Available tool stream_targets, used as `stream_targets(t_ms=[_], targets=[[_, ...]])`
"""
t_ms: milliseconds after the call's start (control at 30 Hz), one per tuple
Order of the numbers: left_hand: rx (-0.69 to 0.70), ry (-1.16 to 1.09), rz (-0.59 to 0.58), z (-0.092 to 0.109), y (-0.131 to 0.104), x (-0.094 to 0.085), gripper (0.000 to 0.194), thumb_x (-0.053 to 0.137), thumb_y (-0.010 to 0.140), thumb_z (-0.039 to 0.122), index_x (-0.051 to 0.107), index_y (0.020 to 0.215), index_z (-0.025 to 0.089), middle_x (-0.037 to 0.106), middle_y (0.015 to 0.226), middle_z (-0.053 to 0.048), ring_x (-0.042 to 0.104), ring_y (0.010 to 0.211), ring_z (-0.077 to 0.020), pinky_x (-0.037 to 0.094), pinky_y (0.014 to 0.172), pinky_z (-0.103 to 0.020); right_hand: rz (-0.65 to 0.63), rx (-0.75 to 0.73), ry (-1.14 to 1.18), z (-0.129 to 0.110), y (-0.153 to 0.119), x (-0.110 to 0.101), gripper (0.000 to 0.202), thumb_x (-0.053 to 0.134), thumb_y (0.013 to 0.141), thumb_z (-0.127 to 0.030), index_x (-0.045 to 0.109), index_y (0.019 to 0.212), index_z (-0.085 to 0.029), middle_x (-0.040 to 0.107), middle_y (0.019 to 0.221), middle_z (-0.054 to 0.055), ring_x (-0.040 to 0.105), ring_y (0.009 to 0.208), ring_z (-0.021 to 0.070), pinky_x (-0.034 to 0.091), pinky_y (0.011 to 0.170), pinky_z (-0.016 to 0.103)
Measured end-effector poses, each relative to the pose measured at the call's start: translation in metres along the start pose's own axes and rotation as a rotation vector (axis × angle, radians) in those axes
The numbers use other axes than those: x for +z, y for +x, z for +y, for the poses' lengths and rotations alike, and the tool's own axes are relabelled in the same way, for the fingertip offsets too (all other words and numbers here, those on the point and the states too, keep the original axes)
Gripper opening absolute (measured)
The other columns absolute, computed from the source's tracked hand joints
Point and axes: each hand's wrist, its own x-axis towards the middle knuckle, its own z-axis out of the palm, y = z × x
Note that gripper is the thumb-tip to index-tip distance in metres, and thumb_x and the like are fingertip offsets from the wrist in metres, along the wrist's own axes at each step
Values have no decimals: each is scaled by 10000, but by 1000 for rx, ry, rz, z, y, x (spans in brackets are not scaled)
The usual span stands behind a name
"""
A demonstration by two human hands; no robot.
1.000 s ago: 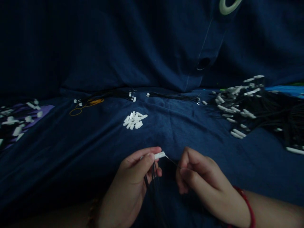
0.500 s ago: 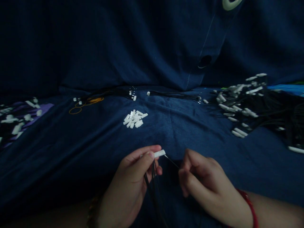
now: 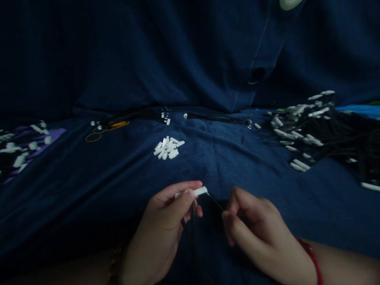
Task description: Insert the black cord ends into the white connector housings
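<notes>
Between thumb and fingers, my left hand pinches a white plastic connector housing, its free end pointing right. Several thin black wires hang down beneath that hand. My right hand is closed, thumb against index finger, on a thin dark wire. The wire's light-coloured tip reaches the right end of the housing; whether it sits inside I cannot tell. A small heap of white connector housings lies on the dark blue cloth beyond my hands.
At the right is a large pile of black wires with white connectors. Wire bundles lie along the back, near orange rubber bands. More connectors rest on purple material at the left. Dark blue cloth covers the surface.
Both hands keep nearly the same pose. Slightly more of the housing shows beside my left thumb, and the wire stays at its right end.
</notes>
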Motion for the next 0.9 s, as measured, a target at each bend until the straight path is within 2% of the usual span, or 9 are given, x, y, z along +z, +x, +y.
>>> stream_targets(t_ms=[167,267,500,900], targets=[[165,170,-16,-2,3,-3,150,614,733,242,680,851,179,617,576,4,538,577,-83,389,581,-191,-17,-6,28,-4,0,2,112,430,816,-203,427,705,-184,506,537,-40,470,464,76,329,463,211],[208,210,-50,-4,3,-4,131,604,745,234,682,843,197,617,575,17,542,582,-76,392,579,-178,-32,18,79,-7,2,3,121,417,849,-225,449,742,-179,521,561,-40,474,484,70,346,477,200],[224,254,-115,-8,3,-7,119,606,753,256,681,839,223,635,636,24,552,602,-76,419,577,-166,-51,93,327,-9,9,6,187,388,899,-266,500,794,-159,564,657,-24,509,585,49,398,546,159],[242,273,-210,-8,3,-5,129,574,770,216,681,839,199,597,614,18,539,600,-89,417,593,-201,-28,77,414,-8,8,7,201,394,900,-269,492,770,-151,553,633,-22,492,550,51,390,519,171]])
